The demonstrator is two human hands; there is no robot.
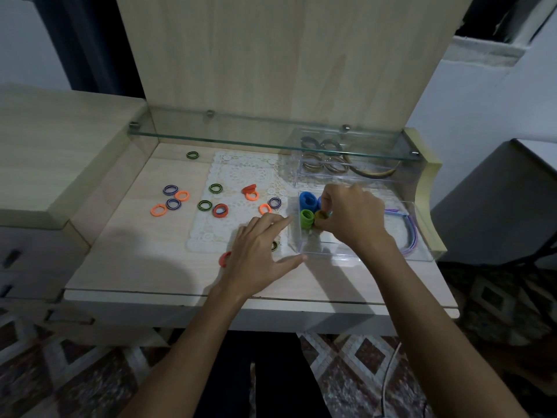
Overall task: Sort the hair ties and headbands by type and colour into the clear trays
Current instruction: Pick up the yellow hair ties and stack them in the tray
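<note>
Pinching an olive hair tie (321, 216) inside the near clear tray (297, 245) with curled right hand (352, 217) fingers, just beside green ties, left hand (259, 251) splayed flat against the tray wall; seemingly soft, light, best gripped across its band.

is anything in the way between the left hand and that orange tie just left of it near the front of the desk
Nothing visible stands between them. The left hand lies flat on the desk with the orange hair tie at its left edge, partly hidden by the hand. Whether they touch cannot be told.
</note>
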